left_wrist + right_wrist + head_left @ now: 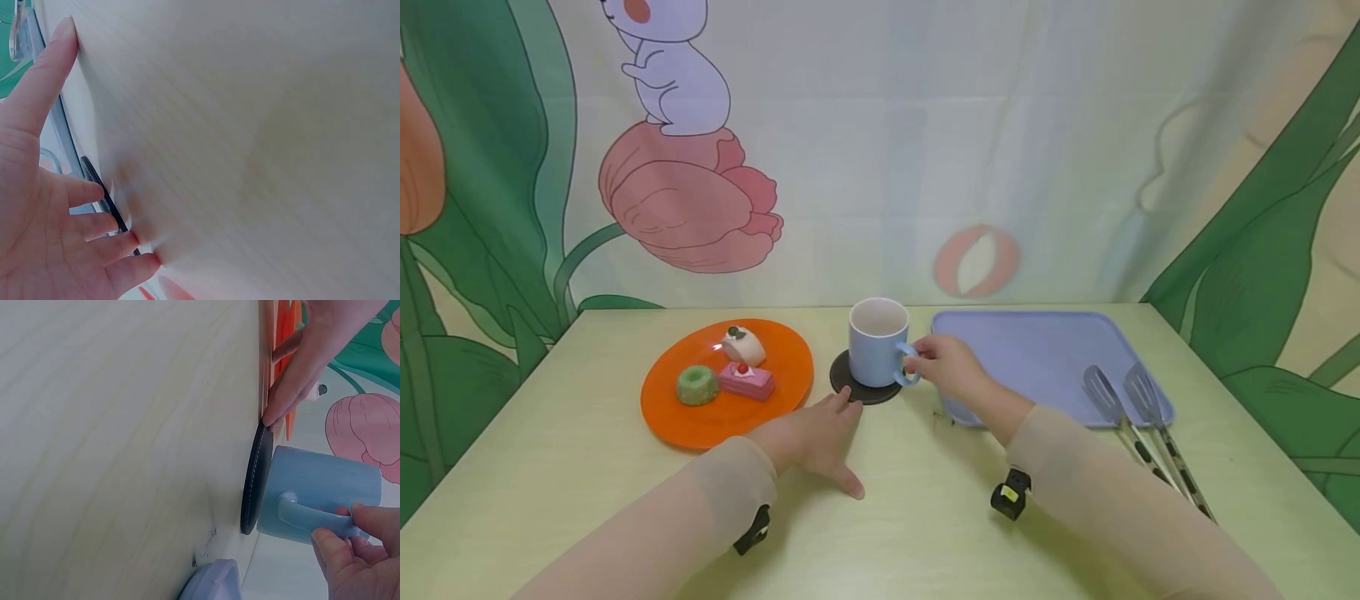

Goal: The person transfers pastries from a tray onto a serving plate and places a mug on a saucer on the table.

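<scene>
A light blue mug (871,354) with a pale inside is over a round black coaster (841,377), its base right at the coaster's top. My right hand (953,367) pinches the mug's handle (312,517) between thumb and fingers, from the right side. With fingers spread, my left hand (820,437) lies low over the table, in front of the coaster. Its fingertips are at the coaster's near left edge, as the right wrist view shows too. The stitched rim of the coaster (251,487) shows beneath the mug there.
On the left, an orange plate (670,429) bears a green ring cake (697,386), a pink cake slice (747,382) and a white roll (743,346). A lavender tray (1030,358) lies at the right, with two slotted spatulas (1142,396) across its corner. Behind the table (917,517) hangs a printed curtain (865,167).
</scene>
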The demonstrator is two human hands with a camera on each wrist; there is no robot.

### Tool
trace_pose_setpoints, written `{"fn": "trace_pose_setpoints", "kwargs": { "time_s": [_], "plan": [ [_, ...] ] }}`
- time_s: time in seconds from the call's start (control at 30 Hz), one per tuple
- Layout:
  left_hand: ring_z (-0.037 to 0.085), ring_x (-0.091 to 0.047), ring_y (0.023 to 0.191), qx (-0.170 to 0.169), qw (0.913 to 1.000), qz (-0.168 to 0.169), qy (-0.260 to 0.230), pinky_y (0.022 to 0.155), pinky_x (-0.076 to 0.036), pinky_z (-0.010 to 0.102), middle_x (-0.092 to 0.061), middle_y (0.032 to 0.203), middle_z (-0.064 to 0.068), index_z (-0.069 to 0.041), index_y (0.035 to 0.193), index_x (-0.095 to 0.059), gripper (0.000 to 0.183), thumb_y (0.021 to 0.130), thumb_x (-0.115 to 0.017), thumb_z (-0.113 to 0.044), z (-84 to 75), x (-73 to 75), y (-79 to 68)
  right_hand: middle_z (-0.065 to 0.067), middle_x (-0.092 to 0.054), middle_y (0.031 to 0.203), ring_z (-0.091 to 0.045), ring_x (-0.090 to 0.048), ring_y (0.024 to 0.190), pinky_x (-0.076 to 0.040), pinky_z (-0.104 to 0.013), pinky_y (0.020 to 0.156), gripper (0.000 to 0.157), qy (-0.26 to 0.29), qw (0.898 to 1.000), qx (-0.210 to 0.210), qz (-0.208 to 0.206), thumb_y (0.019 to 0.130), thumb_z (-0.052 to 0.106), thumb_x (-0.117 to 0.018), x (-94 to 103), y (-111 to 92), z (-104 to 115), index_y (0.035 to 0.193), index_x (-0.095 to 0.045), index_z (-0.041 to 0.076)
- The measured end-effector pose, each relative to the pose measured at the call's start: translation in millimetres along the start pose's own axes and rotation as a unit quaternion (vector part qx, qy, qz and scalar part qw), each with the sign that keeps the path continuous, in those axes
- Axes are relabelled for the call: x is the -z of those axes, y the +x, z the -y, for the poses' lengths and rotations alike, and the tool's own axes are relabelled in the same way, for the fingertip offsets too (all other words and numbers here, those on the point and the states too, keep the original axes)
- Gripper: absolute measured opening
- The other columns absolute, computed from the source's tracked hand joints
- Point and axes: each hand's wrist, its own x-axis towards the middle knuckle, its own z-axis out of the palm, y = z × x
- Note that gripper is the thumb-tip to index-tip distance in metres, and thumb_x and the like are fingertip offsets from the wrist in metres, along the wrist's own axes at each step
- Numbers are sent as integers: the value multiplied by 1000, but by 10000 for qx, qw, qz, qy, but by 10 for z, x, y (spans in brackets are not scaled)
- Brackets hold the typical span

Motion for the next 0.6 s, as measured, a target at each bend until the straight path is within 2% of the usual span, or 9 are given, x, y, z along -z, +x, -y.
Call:
{"fn": "trace_pose_setpoints", "kwargs": {
  "time_s": [0.1,0.17,0.33,0.6],
  "plan": [
    [32,-17,139,-24,10000,-18,-18,110,-20,44,-12,153,19,-5,147,-24,118,60,-71,-68,-4,6,-7,-5,-65,76,-14,-51,66,-43,-26,60,16,-24,10000,-3,-7,88,14,-63,-28,7,9,90,-66,-2],
    [33,-18,139,-39,10000,-39,-16,110,-21,45,-13,153,20,-4,147,-24,118,60,-72,-68,-9,7,-15,-8,-66,79,-14,-51,68,-43,-26,61,15,-94,9997,-217,7,88,10,-62,-45,2,55,93,-65,-4],
    [32,-17,139,-23,10000,-28,-31,110,-21,44,-12,153,19,-5,147,-24,118,60,-71,-69,-11,11,-18,-11,-67,83,-13,-51,69,-41,-23,60,16,-255,9990,-356,24,89,9,-61,-83,5,94,96,-65,-5],
    [32,-17,139,-34,10000,-35,-59,110,-21,45,-12,153,19,-4,147,-24,118,60,-71,-69,-7,7,-22,-11,-67,82,-13,-48,66,-39,-23,59,16,-364,9990,-237,59,89,11,-62,-124,8,103,93,-66,-4]
  ]
}}
